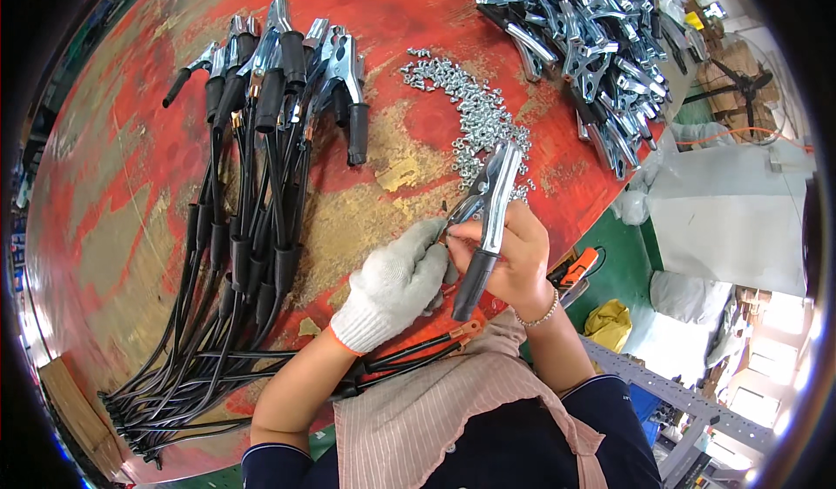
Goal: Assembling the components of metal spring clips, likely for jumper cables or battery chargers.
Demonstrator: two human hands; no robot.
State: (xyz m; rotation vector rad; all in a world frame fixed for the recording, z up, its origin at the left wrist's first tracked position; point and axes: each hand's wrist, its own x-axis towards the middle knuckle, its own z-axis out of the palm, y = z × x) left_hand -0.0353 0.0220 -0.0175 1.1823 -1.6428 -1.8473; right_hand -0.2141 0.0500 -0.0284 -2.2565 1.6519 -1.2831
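We're angling both forearms [296,384] inward, closing our gloved left hand [392,284] into a grip, curling our bare right hand [526,258] beside it.

Close, downward head-worn fisheye view

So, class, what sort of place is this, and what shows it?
Probably an assembly workshop: a heap of metal clamps, a scatter of small metal fasteners and a bundle of black cables fitted with clamps share one worn red table.
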